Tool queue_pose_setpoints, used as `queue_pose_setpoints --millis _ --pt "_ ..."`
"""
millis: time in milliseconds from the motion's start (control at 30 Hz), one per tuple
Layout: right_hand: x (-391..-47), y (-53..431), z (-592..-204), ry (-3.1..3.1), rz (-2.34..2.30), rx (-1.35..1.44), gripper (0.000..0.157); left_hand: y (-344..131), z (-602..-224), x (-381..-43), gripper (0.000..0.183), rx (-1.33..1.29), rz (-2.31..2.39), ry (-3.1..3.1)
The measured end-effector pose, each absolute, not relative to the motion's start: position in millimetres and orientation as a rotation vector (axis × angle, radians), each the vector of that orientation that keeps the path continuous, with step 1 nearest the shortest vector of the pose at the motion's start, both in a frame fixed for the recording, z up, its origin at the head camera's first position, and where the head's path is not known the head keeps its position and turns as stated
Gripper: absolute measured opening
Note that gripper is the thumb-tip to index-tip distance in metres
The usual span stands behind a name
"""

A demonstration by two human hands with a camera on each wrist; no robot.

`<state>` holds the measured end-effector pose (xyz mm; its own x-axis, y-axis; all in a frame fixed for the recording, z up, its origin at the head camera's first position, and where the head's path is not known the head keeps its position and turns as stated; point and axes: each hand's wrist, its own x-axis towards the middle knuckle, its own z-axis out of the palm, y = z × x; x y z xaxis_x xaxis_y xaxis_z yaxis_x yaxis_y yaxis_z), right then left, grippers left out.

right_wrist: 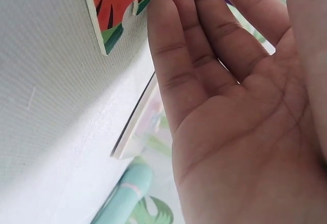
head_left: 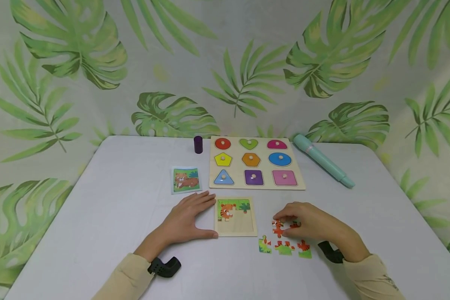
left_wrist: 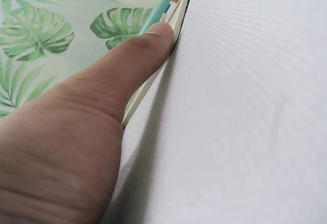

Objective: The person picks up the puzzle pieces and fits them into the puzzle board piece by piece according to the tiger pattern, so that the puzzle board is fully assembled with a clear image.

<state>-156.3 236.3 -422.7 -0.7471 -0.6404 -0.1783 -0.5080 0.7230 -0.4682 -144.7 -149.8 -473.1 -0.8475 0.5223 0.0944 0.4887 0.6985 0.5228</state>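
Observation:
My left hand (head_left: 186, 218) lies spread at the left side of a square wooden puzzle tray (head_left: 235, 233). Its thumb (left_wrist: 138, 48) is straight against the tray's near left corner, and the fingertips touch the far left edge. Tiger-face and green leaf pieces fill the tray's upper and left parts. To the right, my right hand (head_left: 309, 218) pinches a tiger puzzle piece (head_left: 277, 228) between thumb and fingers, close to the tabletop; the fingertips' contact is partly hidden. Another orange-striped piece (right_wrist: 120, 9) lies under this hand. Several loose pieces (head_left: 285, 248) lie just nearer.
Behind the tray is a wooden shape board (head_left: 258, 186) with knobbed shapes. A tiger picture card (head_left: 186, 180) and a dark purple cylinder (head_left: 198, 145) stand to its left. On its right lies a teal pen-shaped object (head_left: 324, 161). A leaf-patterned cloth (head_left: 247, 83) hangs behind the white table.

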Motion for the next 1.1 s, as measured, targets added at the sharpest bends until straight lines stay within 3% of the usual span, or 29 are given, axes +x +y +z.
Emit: queue_pose_setpoints --millis 1100 --pt "-156.0 236.8 -422.6 2.659 -0.585 -0.958 0.036 -150.1 -477.3 -146.9 0.096 0.845 0.818 2.845"
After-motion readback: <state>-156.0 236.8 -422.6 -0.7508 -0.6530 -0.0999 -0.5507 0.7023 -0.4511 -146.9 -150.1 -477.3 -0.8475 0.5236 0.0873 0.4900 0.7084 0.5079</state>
